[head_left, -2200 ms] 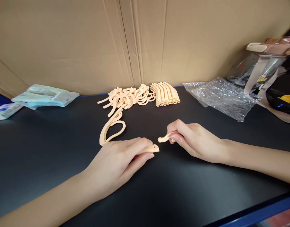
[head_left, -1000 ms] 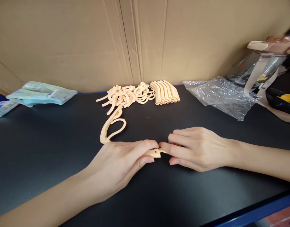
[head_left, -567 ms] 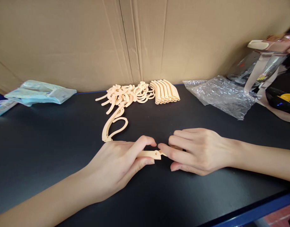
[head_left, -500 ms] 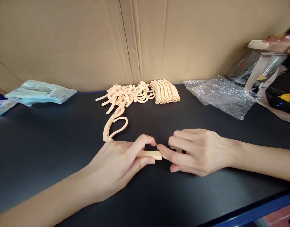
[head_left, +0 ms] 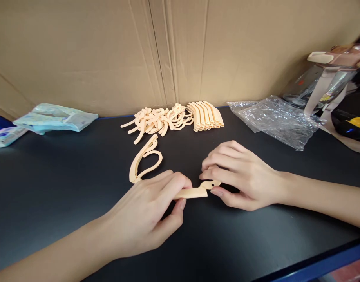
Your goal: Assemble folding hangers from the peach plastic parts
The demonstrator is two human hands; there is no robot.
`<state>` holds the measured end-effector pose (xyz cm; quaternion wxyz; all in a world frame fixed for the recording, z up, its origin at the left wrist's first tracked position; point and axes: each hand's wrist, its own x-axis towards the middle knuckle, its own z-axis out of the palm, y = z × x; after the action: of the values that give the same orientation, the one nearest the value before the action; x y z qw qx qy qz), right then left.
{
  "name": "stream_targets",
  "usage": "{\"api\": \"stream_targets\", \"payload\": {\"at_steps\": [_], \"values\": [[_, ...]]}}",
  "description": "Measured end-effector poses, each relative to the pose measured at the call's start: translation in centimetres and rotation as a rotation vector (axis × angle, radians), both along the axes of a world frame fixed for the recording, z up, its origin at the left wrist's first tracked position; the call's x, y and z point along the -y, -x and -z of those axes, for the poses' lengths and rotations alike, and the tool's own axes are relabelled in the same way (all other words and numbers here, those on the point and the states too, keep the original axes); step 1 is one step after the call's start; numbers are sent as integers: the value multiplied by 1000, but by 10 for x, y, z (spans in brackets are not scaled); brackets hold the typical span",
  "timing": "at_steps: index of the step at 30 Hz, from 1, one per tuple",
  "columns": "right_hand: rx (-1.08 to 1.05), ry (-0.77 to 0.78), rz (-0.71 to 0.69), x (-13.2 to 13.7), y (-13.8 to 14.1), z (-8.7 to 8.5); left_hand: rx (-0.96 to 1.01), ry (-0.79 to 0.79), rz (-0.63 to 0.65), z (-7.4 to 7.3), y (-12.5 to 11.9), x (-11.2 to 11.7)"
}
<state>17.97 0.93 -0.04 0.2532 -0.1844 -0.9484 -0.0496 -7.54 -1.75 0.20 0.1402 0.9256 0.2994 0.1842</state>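
My left hand [head_left: 156,211] is closed around a cream plastic hanger arm [head_left: 194,193], which sticks out to the right between thumb and forefinger. At the arm's open end sits a flat, rounded cream piece with a small hole [head_left: 210,185]. My right hand [head_left: 241,176] has its fingers curled over that flat piece, its thumb close to the lower edge; the rest of the piece is hidden. Just beyond my left knuckles lies a folded cream hanger with a curved hook [head_left: 144,160], partly covered by the hand.
A jumbled heap of cream hooks [head_left: 156,119] lies at the back, beside a neat stack of curved hanger arms [head_left: 205,115]. Clear plastic bags [head_left: 279,117] and a strapped bottle [head_left: 323,78] are at right. Pale blue packets [head_left: 56,119] lie left. Cardboard [head_left: 94,55] walls the dark table's back.
The flat piece with the hole now shows between my hands, where my right fingers covered it before. My right hand has turned and shifted slightly away; my left forefinger has come down onto the arm.
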Motion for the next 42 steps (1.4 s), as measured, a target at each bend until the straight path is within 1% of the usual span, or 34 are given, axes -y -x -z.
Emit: {"api": "stream_targets", "payload": {"at_steps": [4,6,10,13,16,19,22,24,25,28,30,32,34,36,42], "values": [[-32,-13,67,-2,-1,1,0,-104,60,1,-2,1],[-26,6,85,-4,-1,2,4,-177,88,1,-3,1],[-6,77,43,-5,0,3,-13,-276,102,2,-5,3],[30,66,-28,-4,1,2,-1,-289,106,1,-5,3],[79,16,-85,-1,1,2,17,-270,116,0,-5,2],[126,-32,-117,1,1,2,20,-250,123,0,-6,1],[130,-32,-129,2,2,2,24,-219,127,2,-5,1],[120,-26,-126,3,2,2,38,-242,73,2,-2,0],[115,-22,-122,4,3,3,53,-263,17,2,0,-1],[82,4,-96,4,3,4,104,-289,-230,1,8,-11],[47,46,-62,2,3,4,137,-236,-365,1,14,-20],[32,104,-11,1,2,5,170,-140,-437,1,18,-28],[36,151,43,-2,1,5,193,-64,-454,1,20,-32],[47,175,96,-4,0,5,187,-61,-445,1,21,-32],[28,210,221,-10,-3,9,89,-205,-310,4,15,-24]]}}
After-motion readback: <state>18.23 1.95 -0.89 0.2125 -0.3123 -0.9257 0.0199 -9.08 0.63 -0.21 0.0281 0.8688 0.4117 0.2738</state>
